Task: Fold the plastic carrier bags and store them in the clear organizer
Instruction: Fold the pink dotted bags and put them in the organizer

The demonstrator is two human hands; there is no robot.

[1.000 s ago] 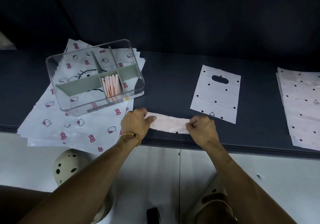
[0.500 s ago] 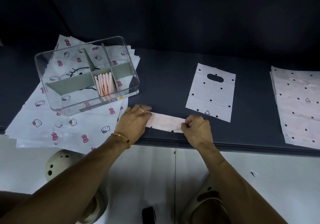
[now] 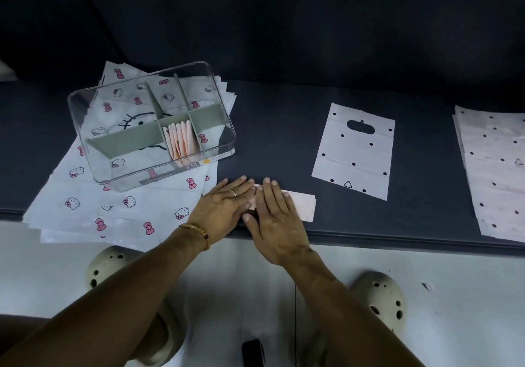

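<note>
A pale pink bag folded into a narrow strip lies near the front edge of the dark table. My left hand and my right hand lie flat side by side on the strip's left part, fingers straight, pressing it down. Only the strip's right end shows. The clear organizer with grey dividers stands to the upper left, on a stack of cat-print bags. Several folded pink bags stand upright in its middle compartment. A flat dotted bag lies to the right.
A stack of dotted pink bags lies at the table's right end. Below the table edge is a white floor with my two beige perforated shoes and a small black object.
Both hands gripped the strip's ends before; now they have opened and lie flat together over its left part. The strip looks shorter, as if folded over.
</note>
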